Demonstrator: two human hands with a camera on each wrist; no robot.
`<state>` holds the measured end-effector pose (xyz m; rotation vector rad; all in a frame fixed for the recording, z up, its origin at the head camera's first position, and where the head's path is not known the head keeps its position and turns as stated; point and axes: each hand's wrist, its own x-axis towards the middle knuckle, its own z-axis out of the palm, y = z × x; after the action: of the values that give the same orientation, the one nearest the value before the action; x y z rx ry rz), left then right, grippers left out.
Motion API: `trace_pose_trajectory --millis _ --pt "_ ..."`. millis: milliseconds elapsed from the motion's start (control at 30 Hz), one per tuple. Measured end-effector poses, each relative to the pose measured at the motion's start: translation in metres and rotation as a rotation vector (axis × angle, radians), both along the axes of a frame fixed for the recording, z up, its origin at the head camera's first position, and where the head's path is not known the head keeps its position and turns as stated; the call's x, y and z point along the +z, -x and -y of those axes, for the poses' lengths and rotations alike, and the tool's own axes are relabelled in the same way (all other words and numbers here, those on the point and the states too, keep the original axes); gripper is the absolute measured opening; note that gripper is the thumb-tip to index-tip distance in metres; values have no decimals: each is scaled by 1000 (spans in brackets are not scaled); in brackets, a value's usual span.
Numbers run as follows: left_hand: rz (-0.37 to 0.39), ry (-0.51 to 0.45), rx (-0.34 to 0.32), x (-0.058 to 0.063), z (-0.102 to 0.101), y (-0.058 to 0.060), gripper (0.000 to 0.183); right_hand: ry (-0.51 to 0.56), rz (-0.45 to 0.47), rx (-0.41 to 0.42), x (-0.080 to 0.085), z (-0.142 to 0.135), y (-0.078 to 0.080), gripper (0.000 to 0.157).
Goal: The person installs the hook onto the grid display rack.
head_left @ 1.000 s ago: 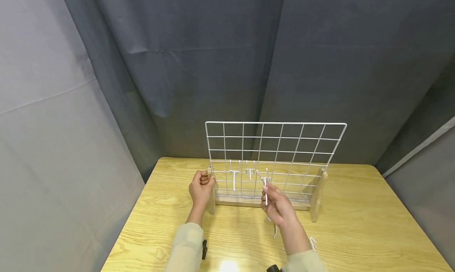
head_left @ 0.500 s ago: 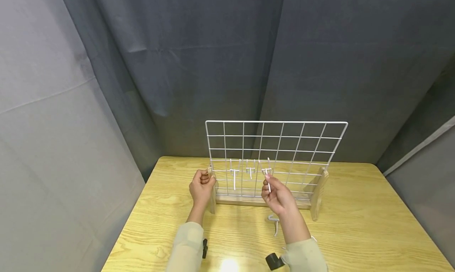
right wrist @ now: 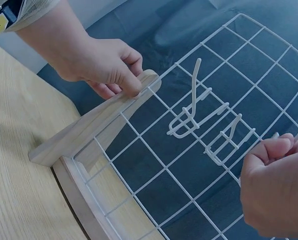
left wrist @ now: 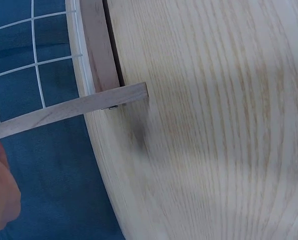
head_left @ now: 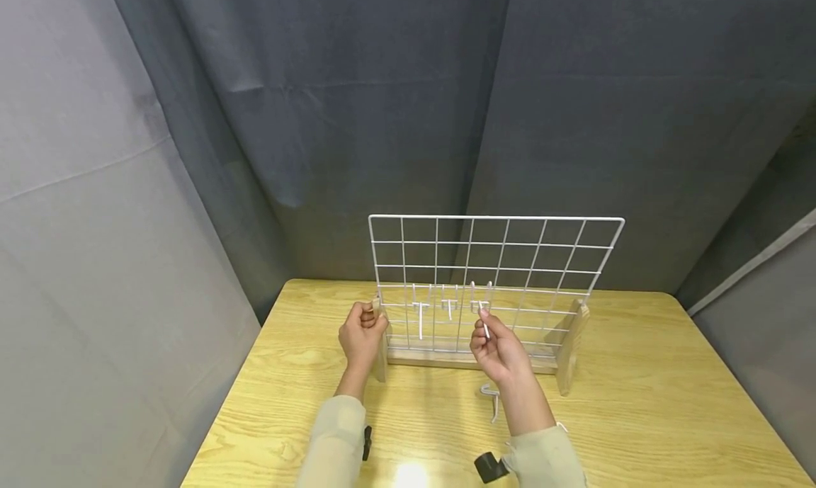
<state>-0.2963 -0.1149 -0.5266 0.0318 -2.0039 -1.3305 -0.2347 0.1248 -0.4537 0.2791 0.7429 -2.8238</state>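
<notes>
A white wire grid panel stands upright in a wooden stand. My left hand grips the top of the stand's left wooden upright; part of that hand shows in the left wrist view. With thumb and fingers, my right hand pinches the prong of a white wire hook. The back of this hook is at the grid wires; whether it is seated I cannot tell. To its left, a longer-pronged hook and a shorter one hang on the grid.
Another white hook lies on the wooden table in front of the stand. A white wire end peeks out beside the right forearm. The stand's right upright is at the right, and dark curtains hang behind.
My right hand has raised the hook and brought it against the grid, turning it more level and slightly right. The left hand stays on the upright.
</notes>
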Motion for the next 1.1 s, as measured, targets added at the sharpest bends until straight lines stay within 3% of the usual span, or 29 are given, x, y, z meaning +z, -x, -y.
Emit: trace_pose_trajectory --millis 267,800,1100 --pt "-7 32 46 3 -3 -1 17 -55 21 -18 -7 2 3 7" --pt "28 -10 33 2 -3 0 16 -52 -5 -7 -16 1 2 18" --pt "49 -36 28 2 -3 1 16 -164 -49 -65 -25 -2 -17 11"
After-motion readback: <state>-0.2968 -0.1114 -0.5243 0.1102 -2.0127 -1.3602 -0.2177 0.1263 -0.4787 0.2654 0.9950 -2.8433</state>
